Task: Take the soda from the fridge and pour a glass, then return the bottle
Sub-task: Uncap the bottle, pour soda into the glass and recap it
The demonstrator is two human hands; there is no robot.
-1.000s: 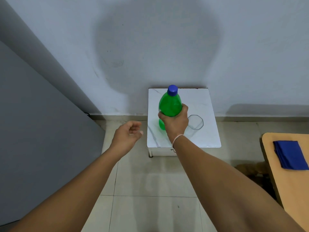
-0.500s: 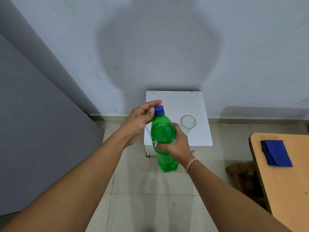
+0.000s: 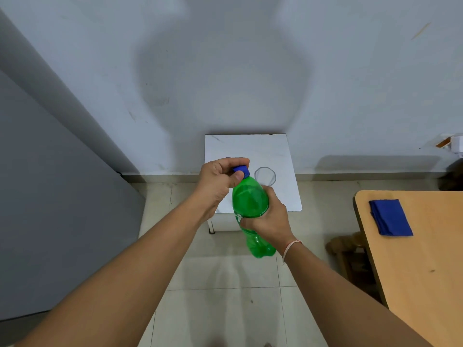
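Glass on white stool against grey wall

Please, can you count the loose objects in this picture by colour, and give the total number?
Green: 1, the green plastic soda bottle
Blue: 2, the blue screw cap and the folded blue cloth
Clear: 1, the clear faceted drinking glass
Total: 4
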